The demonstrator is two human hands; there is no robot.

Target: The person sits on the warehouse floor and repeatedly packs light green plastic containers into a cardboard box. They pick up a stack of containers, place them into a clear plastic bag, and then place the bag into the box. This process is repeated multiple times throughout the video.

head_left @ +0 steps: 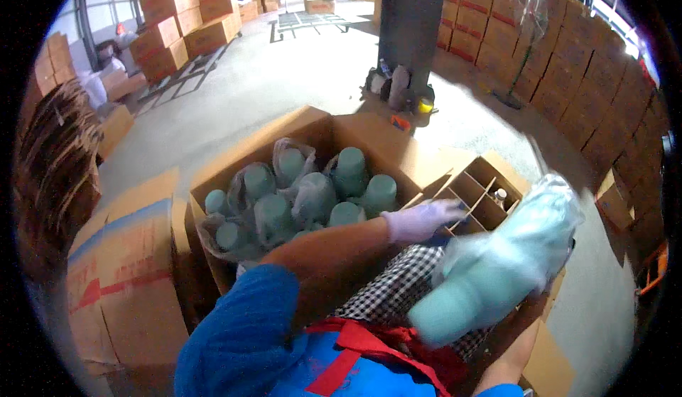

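Fingers of my left hand (419, 221), gloved, lie extended and loose on the rim of the divided carton (474, 187), grasping nothing. My right hand is hidden behind the bagged teal bottle (490, 269) it carries; its grip cannot be seen. The bottle's long axis runs from lower left to upper right, its neck end toward the carton, just right of my left hand. More teal bottles fill the open box (298, 191) at left.

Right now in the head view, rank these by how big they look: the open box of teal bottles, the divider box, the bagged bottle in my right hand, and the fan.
1. Open box
2. Bagged bottle, though nearness to the camera inflates it
3. Divider box
4. Fan, far off, so unsure
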